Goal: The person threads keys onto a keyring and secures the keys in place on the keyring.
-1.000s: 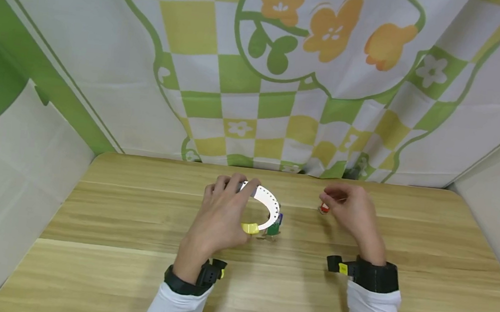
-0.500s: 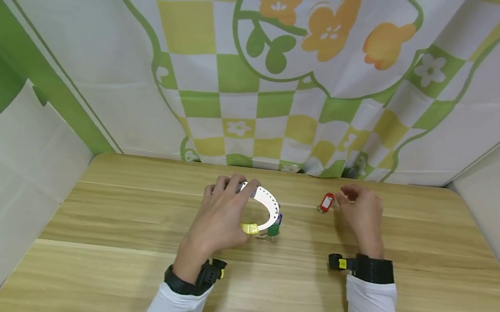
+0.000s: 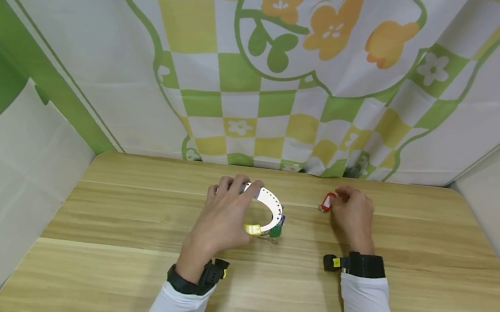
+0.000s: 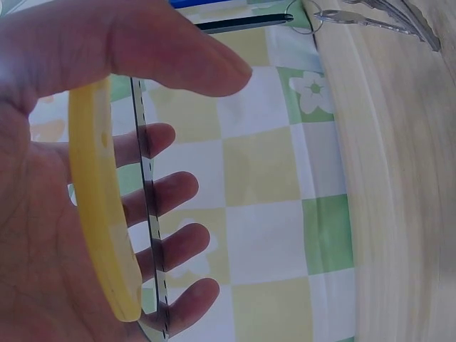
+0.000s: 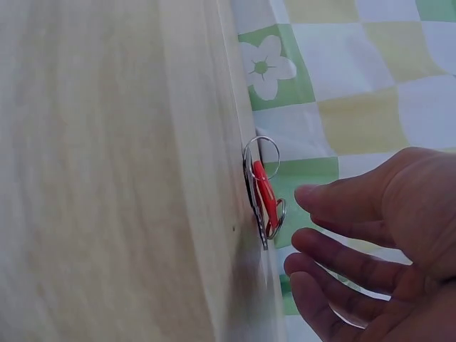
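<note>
Right hand (image 3: pixel 353 216) nearer red tag (image 3: pixel 328 201) — left hand (image 3: pixel 222 218) grips band (image 3: pixel 277 209).

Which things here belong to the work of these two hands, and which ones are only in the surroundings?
Apparently part of the work:
white band with yellow part, gripped by the left hand
red key tag, near the right hand
green tag and blue tag, beside the band

Only surroundings:
wooden table
patterned cloth
black wristbands

Red key tag (image 5: pixel 265 194) with white label (image 3: pixel 328 202), dark-dotted white ring (image 3: pixel 275 207) with yellow strip (image 4: pixel 105 206), green tag (image 3: pixel 276 231), curtain (image 3: pixel 243 82) checked green, yellow and white, orange-flowered above, pale-brown grained table (image 3: pixel 134 230), white sleeves (image 3: pixel 373 308).
</note>
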Demonstrator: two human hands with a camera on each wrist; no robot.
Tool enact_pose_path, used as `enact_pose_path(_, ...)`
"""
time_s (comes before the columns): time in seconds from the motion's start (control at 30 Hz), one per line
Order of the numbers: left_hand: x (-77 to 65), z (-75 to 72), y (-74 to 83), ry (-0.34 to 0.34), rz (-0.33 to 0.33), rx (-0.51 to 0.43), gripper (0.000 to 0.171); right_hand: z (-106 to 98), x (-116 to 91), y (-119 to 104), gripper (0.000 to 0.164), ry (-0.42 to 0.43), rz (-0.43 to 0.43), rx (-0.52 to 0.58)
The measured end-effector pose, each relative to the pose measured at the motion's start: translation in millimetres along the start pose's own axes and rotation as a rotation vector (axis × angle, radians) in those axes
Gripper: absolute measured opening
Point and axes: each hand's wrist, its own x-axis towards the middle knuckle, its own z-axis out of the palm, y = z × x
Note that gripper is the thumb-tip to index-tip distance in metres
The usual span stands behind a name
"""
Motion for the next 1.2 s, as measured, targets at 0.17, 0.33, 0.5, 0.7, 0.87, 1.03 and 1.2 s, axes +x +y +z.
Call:
enact_pose_path(0.17, 0.1, -0.1, 0.4, -0.002, 0.003, -0.001, 0.091, 1.8, -0.1, 2.4, 0.024, 0.002, -0.015, -0.011)
enact_pose_path(0.33, 0.3, 0.7, 0.7, -0.009, 0.003, -0.001, 0.092, 2.9, -0.1, 4.6, 0.025, -0.013, -0.006, -0.011)
enact_pose_path(0.5, 0.3, 1.3, 1.1, -0.012, 0.001, -0.001, 0.092, 4.1, 0.6, 6.4, 0.026, -0.027, 0.002, -0.010)
enact_pose_path(0.7, 0.6, 1.5, 1.2, -0.020, -0.003, 0.012, 0.093, 4.3, 1.4, 8.0, 0.024, -0.042, 0.000, -0.025)
enact_pose_path(0.87, 0.5, 1.7, 1.2, -0.013, 0.002, 0.008, 0.093, 4.8, 1.5, 7.9, 0.020, -0.079, 0.015, -0.024)
enact_pose_path(1.03, 0.8, 2.3, 0.6, -0.007, 0.004, 0.012, 0.092, 4.5, 1.2, 7.0, 0.015, -0.106, 0.036, -0.016)
enact_pose_path(1.2, 0.9, 2.0, 0.8, -0.013, -0.001, 0.023, 0.092, 3.3, 0.6, 5.0, 0.014, -0.104, 0.033, -0.025)
